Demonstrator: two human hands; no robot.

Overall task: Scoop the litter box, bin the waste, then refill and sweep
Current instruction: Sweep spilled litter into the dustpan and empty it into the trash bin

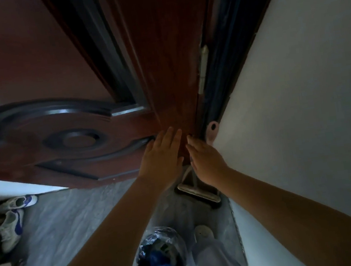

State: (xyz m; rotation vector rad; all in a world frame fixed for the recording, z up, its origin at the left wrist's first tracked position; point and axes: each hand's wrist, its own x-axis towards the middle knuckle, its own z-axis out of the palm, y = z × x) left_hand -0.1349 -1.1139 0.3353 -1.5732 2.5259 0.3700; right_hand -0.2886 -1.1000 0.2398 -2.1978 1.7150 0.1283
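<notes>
Dim entryway, grey floor (70, 226), brown door (25, 63) close to the white wall (299, 92). The broom (199, 193) stands in the floor's hinge corner, and the lined bin (163, 258) is at the near edge. The left hand (162, 155) and right hand (208, 162) reach in, fingers straight, holding nothing. It seems best to brace the door with the left hand and grip the pink handle (212, 131) firmly with the right

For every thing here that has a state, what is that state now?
door: open, standing away from its frame.
left hand: open, fingers straight, at the door's face.
right hand: open, near the broom's handle, gripping nothing.
broom: upright in the corner, head on the floor.
bin: lined with a clear bag, holding waste.
</notes>
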